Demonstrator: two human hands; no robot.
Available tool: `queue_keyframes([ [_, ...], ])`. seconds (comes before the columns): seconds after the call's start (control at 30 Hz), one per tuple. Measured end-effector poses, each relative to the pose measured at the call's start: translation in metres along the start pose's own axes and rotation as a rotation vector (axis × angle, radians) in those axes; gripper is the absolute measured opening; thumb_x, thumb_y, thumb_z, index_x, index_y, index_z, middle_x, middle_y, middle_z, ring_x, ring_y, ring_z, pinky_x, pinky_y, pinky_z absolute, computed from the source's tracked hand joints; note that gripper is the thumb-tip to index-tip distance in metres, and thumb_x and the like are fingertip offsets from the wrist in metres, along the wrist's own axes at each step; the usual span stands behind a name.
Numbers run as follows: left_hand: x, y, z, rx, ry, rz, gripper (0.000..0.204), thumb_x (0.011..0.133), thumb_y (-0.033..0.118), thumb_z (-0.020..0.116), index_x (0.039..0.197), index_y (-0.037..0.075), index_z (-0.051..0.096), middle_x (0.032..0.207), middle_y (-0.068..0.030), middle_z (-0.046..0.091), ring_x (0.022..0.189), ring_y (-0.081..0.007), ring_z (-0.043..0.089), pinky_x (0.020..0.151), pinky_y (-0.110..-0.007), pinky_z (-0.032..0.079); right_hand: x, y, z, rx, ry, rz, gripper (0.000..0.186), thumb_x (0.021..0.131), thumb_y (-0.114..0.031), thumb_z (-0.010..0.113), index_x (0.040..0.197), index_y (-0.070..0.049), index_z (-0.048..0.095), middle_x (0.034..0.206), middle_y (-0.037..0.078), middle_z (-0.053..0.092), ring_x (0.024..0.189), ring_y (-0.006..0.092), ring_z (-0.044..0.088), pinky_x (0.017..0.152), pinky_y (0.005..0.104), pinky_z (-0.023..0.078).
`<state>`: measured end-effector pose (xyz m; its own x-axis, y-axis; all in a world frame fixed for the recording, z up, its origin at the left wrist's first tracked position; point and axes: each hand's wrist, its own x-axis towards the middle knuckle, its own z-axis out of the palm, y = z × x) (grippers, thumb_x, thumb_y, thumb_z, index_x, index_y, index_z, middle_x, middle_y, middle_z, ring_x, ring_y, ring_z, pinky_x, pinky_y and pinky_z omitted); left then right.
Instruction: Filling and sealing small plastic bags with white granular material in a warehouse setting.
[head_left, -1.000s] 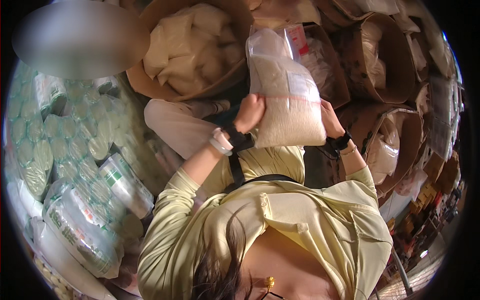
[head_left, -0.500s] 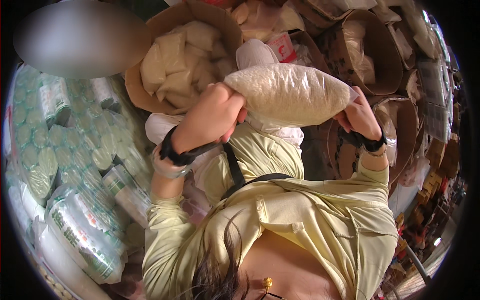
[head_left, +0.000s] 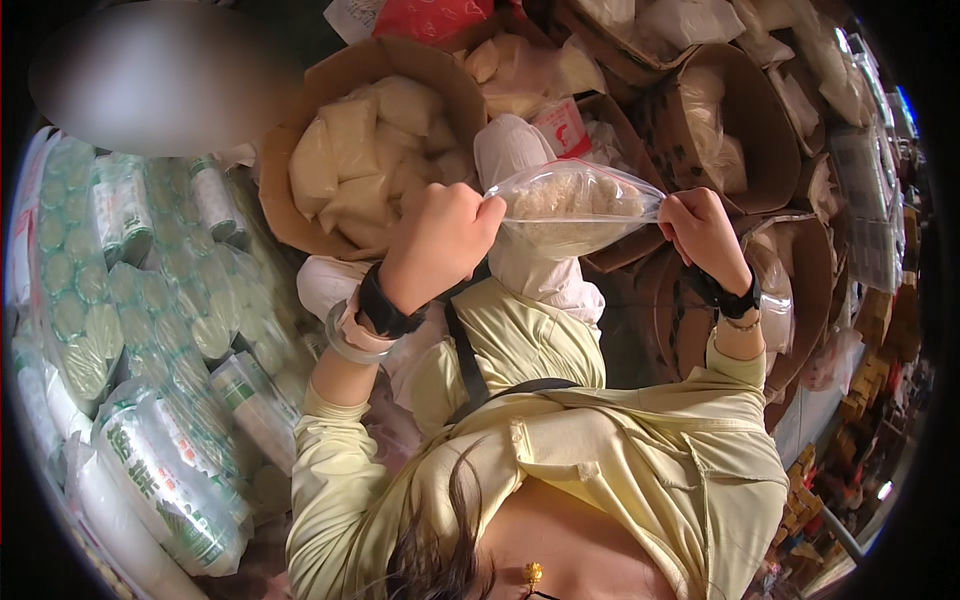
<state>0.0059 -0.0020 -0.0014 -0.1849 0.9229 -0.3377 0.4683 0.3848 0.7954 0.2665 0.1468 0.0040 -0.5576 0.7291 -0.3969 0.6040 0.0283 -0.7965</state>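
Observation:
A clear plastic bag of pale grain (head_left: 575, 215) hangs in front of me, its top edge stretched level between my hands, over white-clad legs. My left hand (head_left: 435, 240) is closed on the bag's left top corner, a dark band and pale bracelets at its wrist. My right hand (head_left: 700, 235) pinches the right top corner, a dark band on that wrist too. Just beyond my left hand stands a cardboard carton (head_left: 280, 190) filled with pale packets (head_left: 355, 150). A small red-and-white packet (head_left: 565, 130) lies behind the bag.
More open cartons with bagged goods (head_left: 710, 135) crowd the right and back. Stacks of green-and-white wrapped cylindrical packages (head_left: 120, 320) cover the left. A red bag (head_left: 430, 15) lies at the back. Brown stacked items (head_left: 860, 380) line the far right.
The bag was upright, then tipped over toward horizontal; now it hangs lower from its stretched top edge. Both hands have shifted to the top corners and moved slightly down since half a second ago.

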Motion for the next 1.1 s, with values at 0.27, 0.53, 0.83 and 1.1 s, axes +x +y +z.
queue_keyframes([
  [0.27, 0.023, -0.003, 0.0, 0.304, 0.239, 0.292, 0.021, 0.085, 0.014, 0.056, 0.075, -0.004, 0.058, 0.068, -0.0238, 0.059, 0.066, -0.0413, 0.06, 0.056, -0.043, 0.047, 0.012, -0.028, 0.004, -0.551, 0.02, -0.267, 0.021, 0.083, -0.012, 0.053, 0.067, 0.002, 0.054, 0.058, 0.02, 0.053, 0.056, 0.0384, 0.055, 0.052, 0.0396, 0.044],
  [0.53, 0.021, -0.004, -0.006, 0.394, 0.19, 0.282, 0.024, 0.086, 0.013, 0.053, 0.072, -0.004, 0.061, 0.069, -0.0258, 0.06, 0.067, -0.0422, 0.061, 0.061, -0.048, 0.05, 0.046, -0.024, 0.016, -0.407, 0.181, -0.326, 0.018, 0.082, -0.013, 0.057, 0.072, 0.001, 0.053, 0.058, 0.02, 0.051, 0.057, 0.0394, 0.054, 0.051, 0.0417, 0.041],
  [0.83, 0.009, -0.015, -0.021, 0.039, 0.209, -0.001, 0.019, 0.092, 0.005, 0.048, 0.094, -0.007, 0.063, 0.061, -0.011, 0.064, 0.056, -0.0136, 0.065, 0.05, -0.026, 0.051, 0.027, -0.035, 0.012, -0.23, 0.025, -0.274, 0.026, 0.085, 0.0, 0.048, 0.101, 0.002, 0.067, 0.057, 0.01, 0.061, 0.05, 0.0133, 0.062, 0.051, 0.0257, 0.05],
  [1.1, -0.014, -0.043, -0.011, -0.617, -0.059, -0.009, 0.022, 0.092, 0.003, 0.048, 0.107, -0.004, 0.062, 0.088, -0.0133, 0.068, 0.08, -0.0156, 0.067, 0.071, -0.026, 0.056, -0.003, -0.011, 0.008, -0.059, -0.093, -0.226, 0.023, 0.087, 0.001, 0.055, 0.106, 0.0, 0.068, 0.072, 0.004, 0.062, 0.06, 0.0063, 0.059, 0.056, 0.0208, 0.05],
])
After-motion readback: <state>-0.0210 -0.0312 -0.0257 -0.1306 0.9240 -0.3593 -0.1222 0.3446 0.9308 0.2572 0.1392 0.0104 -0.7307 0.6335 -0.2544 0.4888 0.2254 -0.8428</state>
